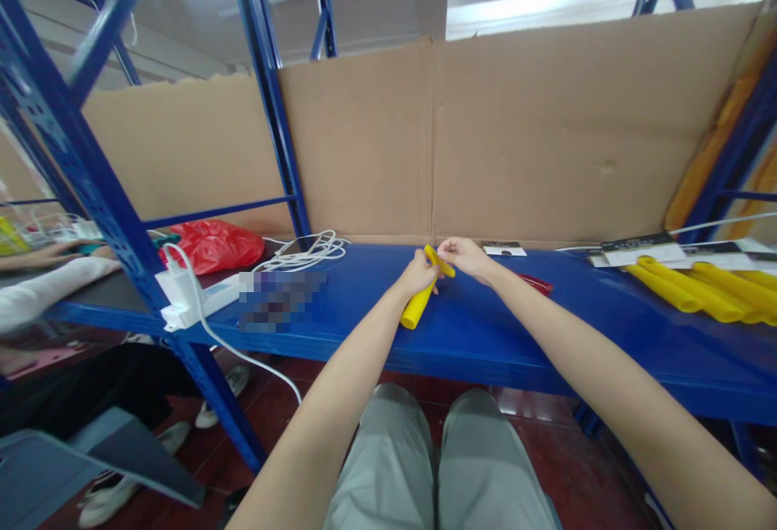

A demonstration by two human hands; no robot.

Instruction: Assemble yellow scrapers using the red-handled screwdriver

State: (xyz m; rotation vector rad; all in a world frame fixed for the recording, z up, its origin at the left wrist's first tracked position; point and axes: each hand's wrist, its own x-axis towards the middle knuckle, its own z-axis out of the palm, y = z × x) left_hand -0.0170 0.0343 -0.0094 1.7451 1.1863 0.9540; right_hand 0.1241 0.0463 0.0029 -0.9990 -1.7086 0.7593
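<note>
My left hand [418, 273] is closed around a smooth yellow roll [415, 311], tube-like, its near end tilted down towards the front edge of the blue shelf. At the upper end of the roll a narrow yellow strip [439, 262] sticks out sideways. My right hand [466, 260] has its fingertips pinched together at this strip. What exactly lies between those fingertips is too small to make out. Behind my right forearm lies a flat red item [537, 283], partly covered.
Several yellow rolls [668, 284] with black-and-white cards [644, 252] lie at the right. A white card [503, 248] is near the cardboard wall [364, 142]. At left are a power strip [227, 294], coiled white cable [319, 252], a red bag [212, 245] and a co-worker's arm [66, 275].
</note>
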